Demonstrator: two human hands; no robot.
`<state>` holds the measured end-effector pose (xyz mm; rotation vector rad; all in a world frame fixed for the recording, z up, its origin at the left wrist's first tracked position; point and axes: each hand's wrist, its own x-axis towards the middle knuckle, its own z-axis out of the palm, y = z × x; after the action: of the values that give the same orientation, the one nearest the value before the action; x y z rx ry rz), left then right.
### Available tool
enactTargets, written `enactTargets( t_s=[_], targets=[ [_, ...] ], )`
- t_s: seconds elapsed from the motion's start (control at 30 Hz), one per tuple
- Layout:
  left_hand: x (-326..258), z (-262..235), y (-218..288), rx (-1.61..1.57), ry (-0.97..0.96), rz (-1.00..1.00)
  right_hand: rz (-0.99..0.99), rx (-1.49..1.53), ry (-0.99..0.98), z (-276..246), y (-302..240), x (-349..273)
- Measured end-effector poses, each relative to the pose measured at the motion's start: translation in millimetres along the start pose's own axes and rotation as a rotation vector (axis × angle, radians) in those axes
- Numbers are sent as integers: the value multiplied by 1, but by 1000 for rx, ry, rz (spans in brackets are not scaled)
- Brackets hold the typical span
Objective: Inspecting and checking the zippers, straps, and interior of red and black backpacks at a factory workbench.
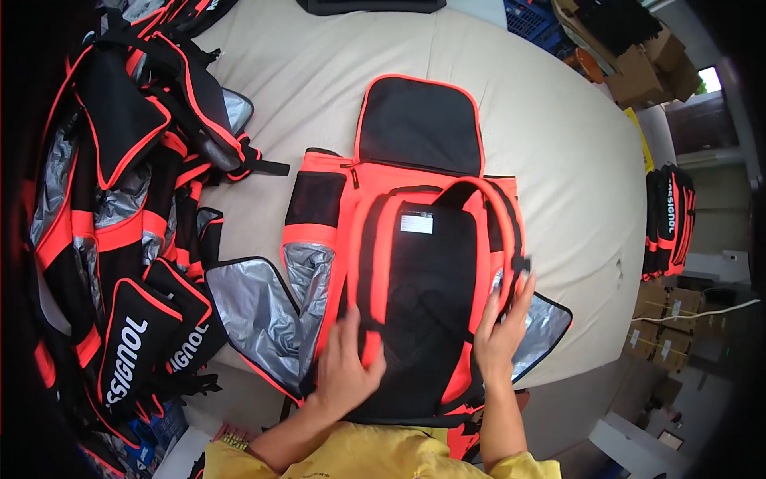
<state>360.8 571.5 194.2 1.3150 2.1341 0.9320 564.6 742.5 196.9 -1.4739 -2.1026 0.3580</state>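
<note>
A black and bright coral backpack [427,271] lies on the cloth-covered table, its back panel and shoulder straps facing up. My left hand [345,371] is closed round the lower part of the left shoulder strap [369,255], the strap between thumb and fingers. On the other side, my right hand [504,331] grips the right shoulder strap [511,211] near its dark buckle [520,263]. The black top flap [419,124] is folded out away from me. Silver-lined side flaps [255,307] spread out at both sides. A small white label [416,223] sits high on the back panel.
A heap of similar bags [120,239] crowds the left side of the table [558,144]. Beyond the right edge are a stack of folded bags [669,219] and cardboard boxes [662,323]. More cartons [642,76] and a blue crate [533,22] stand at the far right.
</note>
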Motion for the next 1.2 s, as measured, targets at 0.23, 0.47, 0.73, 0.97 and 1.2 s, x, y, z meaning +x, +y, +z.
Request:
enactTargets(
  t_s=[0.23, 0.47, 0.73, 0.97, 1.2],
  targets=[
    [147, 62, -76, -1055, 7, -514, 1034, 1088, -332, 95, 48, 38],
    [138, 104, -124, -1272, -74, -439, 999, 1399, -400, 113, 94, 17],
    [142, 101, -123, -1269, -143, -475, 1067, 1372, -368, 115, 96, 15],
    [142, 77, -110, -1314, -217, -463, 1026, 1394, -352, 82, 69, 20],
    [82, 17, -53, -1196, -792, -321, 797, 1056, -782, 0, 3, -23]
  ],
)
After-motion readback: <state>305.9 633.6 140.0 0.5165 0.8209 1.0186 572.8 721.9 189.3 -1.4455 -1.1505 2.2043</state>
